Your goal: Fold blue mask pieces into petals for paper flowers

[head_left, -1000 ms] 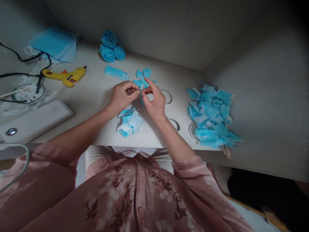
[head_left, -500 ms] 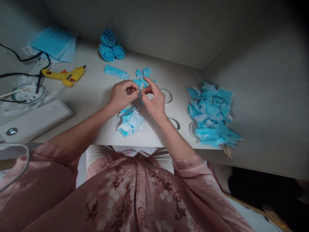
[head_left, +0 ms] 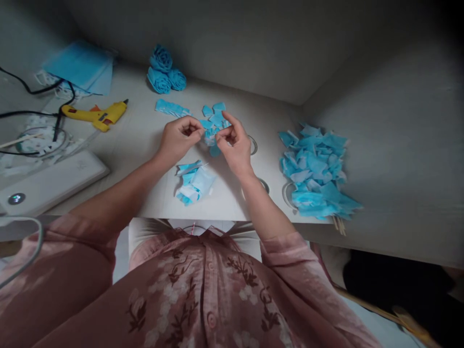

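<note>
Above the desk, my left hand [head_left: 181, 140] is closed in a pinch, thumb against forefinger. Facing it, my right hand [head_left: 236, 147] also pinches with thumb and a finger, while its forefinger is raised. Whatever sits between the fingertips is too small to make out. Small blue fabric pieces [head_left: 207, 111] lie scattered just behind and between the hands; I cannot tell whether those between are held or lying. Left of them is an overlapping row of blue pieces [head_left: 172, 108]. Nearer my body rests a pile of blue and white fabric scraps [head_left: 197, 182].
Three blue fabric roses [head_left: 159, 79] stand at the back. To the left are a yellow glue gun [head_left: 103, 116], blue face masks [head_left: 81, 63], black cables and a white power bank [head_left: 54, 181]. Blue fabric flowers on sticks [head_left: 319, 169] and tape rolls [head_left: 289, 195] lie right.
My hands have moved apart from fingertips nearly touching, the left going left and the right slightly right. More of the blue pieces between them now shows.
</note>
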Available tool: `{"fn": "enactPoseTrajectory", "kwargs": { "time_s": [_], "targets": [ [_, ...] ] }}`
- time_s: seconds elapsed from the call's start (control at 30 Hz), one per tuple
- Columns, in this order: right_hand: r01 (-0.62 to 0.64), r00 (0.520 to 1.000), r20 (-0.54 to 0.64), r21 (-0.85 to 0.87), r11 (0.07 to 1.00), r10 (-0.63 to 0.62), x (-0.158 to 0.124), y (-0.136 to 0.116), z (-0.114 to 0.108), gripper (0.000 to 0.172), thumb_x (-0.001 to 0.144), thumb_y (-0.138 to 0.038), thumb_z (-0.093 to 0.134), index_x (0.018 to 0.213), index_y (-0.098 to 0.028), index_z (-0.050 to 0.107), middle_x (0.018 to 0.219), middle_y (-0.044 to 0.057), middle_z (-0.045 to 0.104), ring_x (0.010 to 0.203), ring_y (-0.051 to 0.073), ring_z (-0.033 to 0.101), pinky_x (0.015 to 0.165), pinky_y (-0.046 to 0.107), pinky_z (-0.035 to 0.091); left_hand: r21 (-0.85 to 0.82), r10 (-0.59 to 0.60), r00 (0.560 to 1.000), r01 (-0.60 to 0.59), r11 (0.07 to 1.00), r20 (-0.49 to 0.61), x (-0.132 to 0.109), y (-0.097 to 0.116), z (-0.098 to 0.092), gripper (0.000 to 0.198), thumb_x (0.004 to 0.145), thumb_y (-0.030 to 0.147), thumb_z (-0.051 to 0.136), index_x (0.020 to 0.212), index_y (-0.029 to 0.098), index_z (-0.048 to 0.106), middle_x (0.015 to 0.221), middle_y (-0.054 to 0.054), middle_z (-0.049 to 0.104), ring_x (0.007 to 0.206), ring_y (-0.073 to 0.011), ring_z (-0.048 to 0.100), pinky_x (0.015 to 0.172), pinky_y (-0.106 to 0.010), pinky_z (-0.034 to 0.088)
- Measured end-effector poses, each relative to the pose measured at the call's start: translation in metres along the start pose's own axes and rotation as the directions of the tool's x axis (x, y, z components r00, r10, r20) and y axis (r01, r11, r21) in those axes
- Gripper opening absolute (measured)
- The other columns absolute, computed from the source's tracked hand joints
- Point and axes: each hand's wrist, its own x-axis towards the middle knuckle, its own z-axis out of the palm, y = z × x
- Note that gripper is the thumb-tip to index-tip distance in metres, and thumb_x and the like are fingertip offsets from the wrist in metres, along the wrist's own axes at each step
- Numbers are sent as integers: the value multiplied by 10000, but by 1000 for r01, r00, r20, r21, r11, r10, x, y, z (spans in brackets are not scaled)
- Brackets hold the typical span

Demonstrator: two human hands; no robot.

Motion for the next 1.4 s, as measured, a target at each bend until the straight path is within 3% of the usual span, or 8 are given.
{"fn": "enactPoseTrajectory", "kwargs": {
  "time_s": [0.2,0.7,1.03,1.23,1.4],
  "targets": [
    [41,999,35,5,999,-41,-2,-1,1,578,945,-383,666,1500,-321,516,914,-7,746,851,142,685,880,317,589,42,21,999,-22,999,35,-5,5,0,60,815,211,669,760,188,677,723,11,662,699,-118,570,684,-252,463],
    [50,996,81,-28,998,-48,-4,-3,4,502,964,-382,625,1458,-320,558,1058,16,758,880,146,685,897,341,609,115,46,997,-53,992,67,-4,-2,1,41,811,170,677,809,198,708,734,12,680,701,-130,587,697,-273,478],
    [6,997,70,53,999,-10,-3,3,5,493,975,-465,622,1432,-291,561,1043,21,750,831,140,662,865,336,601,295,195,973,-223,929,121,-4,2,-3,78,817,187,663,780,227,718,737,0,684,756,-171,605,850,-352,489],
    [38,997,69,29,999,-40,-4,1,5,498,968,-445,624,1436,-292,550,1017,17,739,829,132,648,853,311,590,279,149,983,-173,945,106,-6,5,-1,83,792,172,662,756,242,689,724,3,656,765,-183,605,877,-365,477],
    [2,999,38,32,999,-3,-4,-7,6,496,943,-394,641,1421,-280,571,889,-4,707,839,144,662,868,321,590,194,80,994,-93,977,76,-8,9,0,70,784,168,654,791,223,696,744,5,668,742,-161,596,789,-317,480]
  ]
}}
